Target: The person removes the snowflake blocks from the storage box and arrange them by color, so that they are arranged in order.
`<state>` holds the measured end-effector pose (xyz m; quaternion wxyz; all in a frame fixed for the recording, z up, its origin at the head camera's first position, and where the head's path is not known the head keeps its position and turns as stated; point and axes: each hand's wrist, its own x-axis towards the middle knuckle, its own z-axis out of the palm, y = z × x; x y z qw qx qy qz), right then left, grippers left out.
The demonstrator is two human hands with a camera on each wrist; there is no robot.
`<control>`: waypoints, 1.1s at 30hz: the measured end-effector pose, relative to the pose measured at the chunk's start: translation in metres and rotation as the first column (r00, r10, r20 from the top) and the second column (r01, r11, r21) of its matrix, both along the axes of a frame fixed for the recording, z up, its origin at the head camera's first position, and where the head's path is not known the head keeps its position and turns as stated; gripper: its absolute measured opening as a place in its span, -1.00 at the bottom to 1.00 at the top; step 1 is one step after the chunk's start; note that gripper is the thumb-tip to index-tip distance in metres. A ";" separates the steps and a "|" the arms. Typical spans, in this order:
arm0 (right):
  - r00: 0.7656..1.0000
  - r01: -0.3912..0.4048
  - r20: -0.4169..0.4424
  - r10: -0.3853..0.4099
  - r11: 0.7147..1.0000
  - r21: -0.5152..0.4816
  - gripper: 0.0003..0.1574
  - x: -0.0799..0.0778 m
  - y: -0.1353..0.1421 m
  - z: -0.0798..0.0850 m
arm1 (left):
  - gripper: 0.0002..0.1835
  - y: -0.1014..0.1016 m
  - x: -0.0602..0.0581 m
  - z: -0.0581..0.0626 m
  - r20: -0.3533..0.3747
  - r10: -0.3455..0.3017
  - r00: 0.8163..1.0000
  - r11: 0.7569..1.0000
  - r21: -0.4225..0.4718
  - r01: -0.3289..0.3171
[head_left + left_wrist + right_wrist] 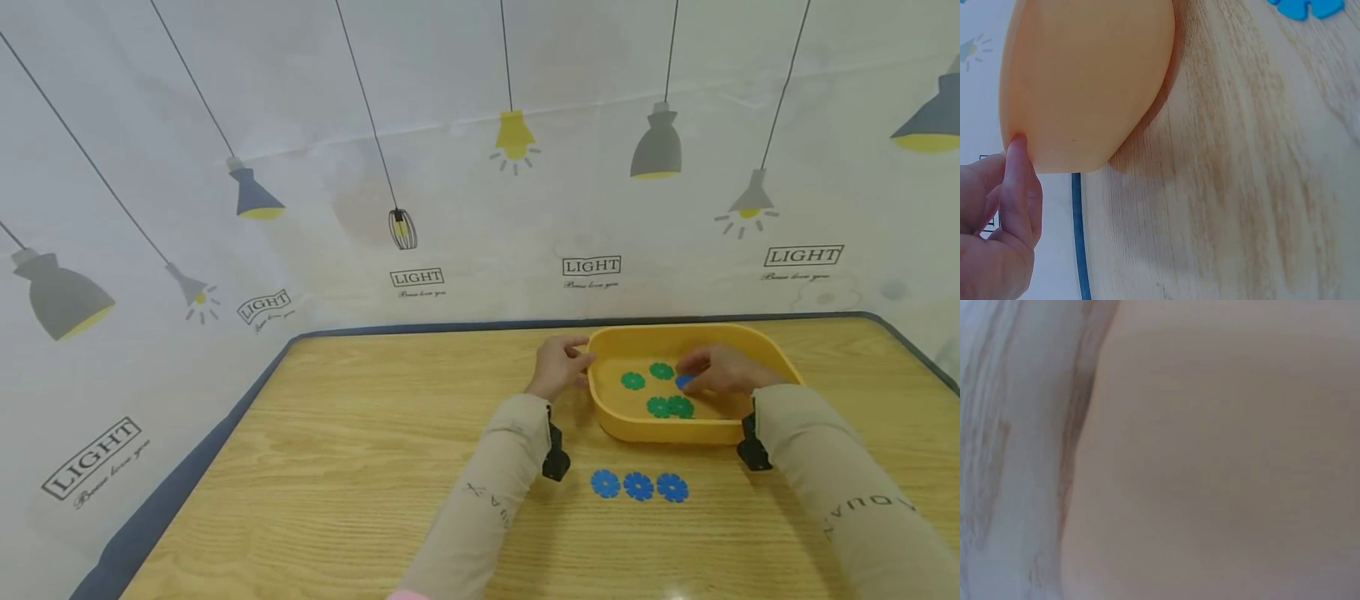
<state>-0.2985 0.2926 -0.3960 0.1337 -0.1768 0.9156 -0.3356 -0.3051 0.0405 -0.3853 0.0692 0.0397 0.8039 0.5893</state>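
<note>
A yellow plastic basin (675, 431) stands on the wooden table. My left hand (557, 367) holds its left rim; in the left wrist view the thumb of that hand (1007, 225) lies against the outer wall of the basin (1091, 81). Inside the basin, my right hand (720, 369) pinches a blue snowflake disc (683, 381), partly hidden by the fingers. Several green snowflake discs (633, 381) lie on the basin floor, two of them overlapping. The right wrist view is blurred and filled mostly by the basin wall (1210, 462); the right hand does not show there.
Three blue snowflake discs (638, 486) lie in a row on the table (360, 467) in front of the basin. Behind the table's dark back edge rises a pale wall covering (465, 200) printed with lamps. Black wrist cameras (556, 454) sit at both cuffs.
</note>
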 end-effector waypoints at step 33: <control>0.999 0.041 0.034 -0.037 0.991 -0.124 -0.75 0.014 0.010 0.009 | -0.62 0.001 0.000 -0.001 0.033 0.020 0.999 1.000 0.015 -0.021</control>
